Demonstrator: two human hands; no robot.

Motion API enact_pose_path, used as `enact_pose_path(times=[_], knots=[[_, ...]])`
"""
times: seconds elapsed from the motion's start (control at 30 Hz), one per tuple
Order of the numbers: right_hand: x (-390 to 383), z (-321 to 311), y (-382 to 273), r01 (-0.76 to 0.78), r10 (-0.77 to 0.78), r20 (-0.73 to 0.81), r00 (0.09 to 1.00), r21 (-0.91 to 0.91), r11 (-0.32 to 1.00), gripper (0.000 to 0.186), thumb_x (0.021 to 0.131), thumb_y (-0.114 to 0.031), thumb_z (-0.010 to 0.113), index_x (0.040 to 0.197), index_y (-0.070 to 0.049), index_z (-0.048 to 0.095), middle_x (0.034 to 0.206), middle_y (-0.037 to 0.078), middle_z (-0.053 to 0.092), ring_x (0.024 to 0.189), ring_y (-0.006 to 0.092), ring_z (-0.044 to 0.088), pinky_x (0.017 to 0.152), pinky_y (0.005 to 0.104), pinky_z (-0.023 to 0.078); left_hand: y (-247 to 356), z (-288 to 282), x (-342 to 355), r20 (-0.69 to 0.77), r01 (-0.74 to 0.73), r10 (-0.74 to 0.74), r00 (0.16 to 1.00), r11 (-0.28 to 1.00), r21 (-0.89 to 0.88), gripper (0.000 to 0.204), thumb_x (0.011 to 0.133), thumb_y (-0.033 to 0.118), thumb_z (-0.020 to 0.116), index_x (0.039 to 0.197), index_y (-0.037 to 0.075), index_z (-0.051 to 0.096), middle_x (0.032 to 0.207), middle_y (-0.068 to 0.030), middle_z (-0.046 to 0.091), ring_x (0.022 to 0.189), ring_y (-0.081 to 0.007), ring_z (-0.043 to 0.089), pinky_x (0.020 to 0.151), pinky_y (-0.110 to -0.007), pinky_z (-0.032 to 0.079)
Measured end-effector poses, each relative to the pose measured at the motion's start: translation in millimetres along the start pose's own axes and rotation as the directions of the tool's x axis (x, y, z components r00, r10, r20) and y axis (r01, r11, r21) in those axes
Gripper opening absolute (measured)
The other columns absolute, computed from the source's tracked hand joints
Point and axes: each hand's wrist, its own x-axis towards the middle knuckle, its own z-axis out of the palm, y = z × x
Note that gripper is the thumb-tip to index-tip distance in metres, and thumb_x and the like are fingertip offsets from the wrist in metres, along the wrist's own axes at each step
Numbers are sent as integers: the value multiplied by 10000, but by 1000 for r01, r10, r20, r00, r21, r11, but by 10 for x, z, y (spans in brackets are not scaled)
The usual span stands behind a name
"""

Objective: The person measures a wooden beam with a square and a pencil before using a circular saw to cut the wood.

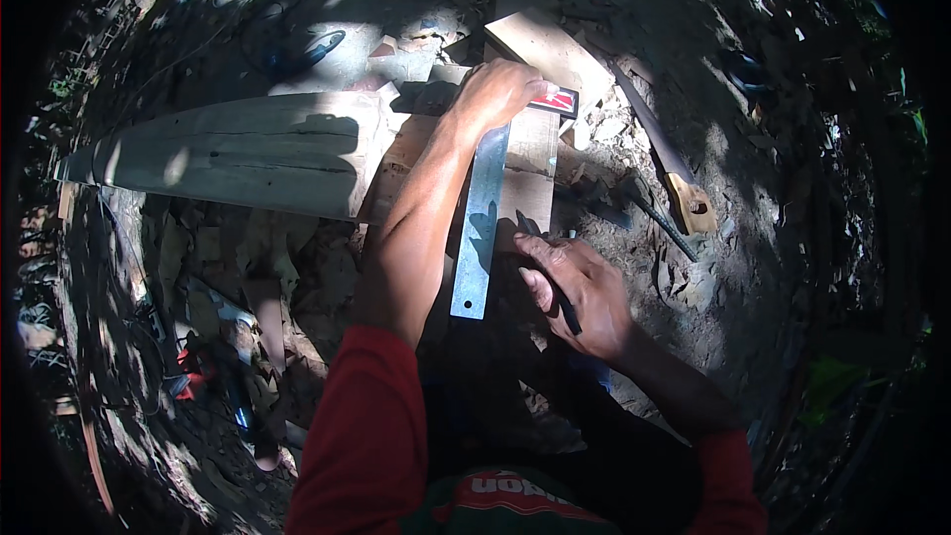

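Observation:
My left hand (498,94) is closed over the stock of a try square, pressing it at the far edge of a wooden board (536,173). The square's steel blade (483,228) runs back toward me and sticks out past the board's near edge. Part of the red and black stock (560,101) shows to the right of my fingers. To the right of the blade, my right hand (589,292) grips a dark pencil (566,309), its point down by the board surface, apart from the blade.
A wide tapered plank (248,159) lies at the left. A pale board piece (555,52) rests beyond the square. On the ground at the right lies a handsaw (662,139) beside a dark rod (666,221). A red object (191,376) sits among debris at the lower left.

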Motion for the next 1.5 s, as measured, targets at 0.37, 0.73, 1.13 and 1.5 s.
enact_pose_path(times=[0.37, 0.73, 1.13, 1.5], knots=[[166, -53, 57, 23, -21, -104, 994, 20, 1000, 348, 879, -75, 680, 1221, -52, 623, 1038, 181, 668, 949, 355, 648, 792, 419, 534, -140, 68, -16, -75, -104, 106, 992, 994, 27, 312, 976, 250, 456, 950, 21, 666, 930, -196, 663, 925, -406, 617, 844, -502, 478], [125, -101, 123, -47, 52, -100, 994, 44, 998, 284, 931, -129, 629, 1199, -35, 638, 1058, 194, 679, 959, 358, 656, 813, 422, 536, 124, 49, -139, -132, -5, 3, 991, 1000, -22, 300, 970, 248, 479, 1048, 61, 700, 1031, -199, 681, 1042, -363, 615, 953, -476, 448], [219, -29, 149, -2, 1, -71, 997, -3, 1000, 279, 930, -91, 606, 1197, -13, 622, 962, 159, 675, 857, 307, 659, 782, 379, 526, 110, 91, -135, -143, -15, 12, 990, 1000, -16, 307, 989, 264, 501, 1090, 45, 692, 1053, -182, 680, 1043, -364, 597, 968, -454, 421], [360, 93, 296, -18, 20, -49, 999, 51, 999, 307, 962, -144, 559, 1221, 17, 590, 982, 188, 662, 882, 335, 655, 816, 382, 516, 85, 101, -105, -124, -8, 15, 992, 998, 62, 276, 979, 234, 497, 1091, 56, 677, 1028, -174, 667, 1038, -358, 587, 962, -464, 421]])
